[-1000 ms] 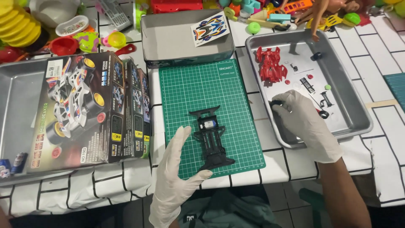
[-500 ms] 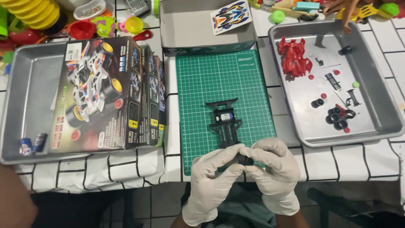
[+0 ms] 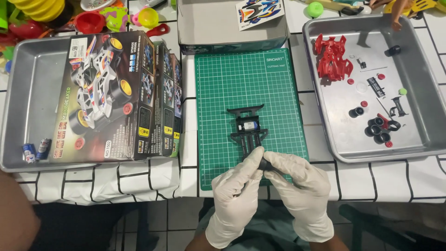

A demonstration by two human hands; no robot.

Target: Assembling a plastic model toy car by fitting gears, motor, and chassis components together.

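Just beyond the fingertips, black chassis (image 3: 249, 128) runs lengthwise away; both gloved hands, left hand (image 3: 236, 194) and right hand (image 3: 299, 188), pinch a small black wheel (image 3: 265, 163) at its near end.

Left hand (image 3: 237, 197): white-gloved, your fingers reaching forward and inward — tips meeting the other hand.
Right hand (image 3: 299, 188): white-gloved, fingers curled toward the left — thumb tucked in.
Forearms: bare, angled inward from below.
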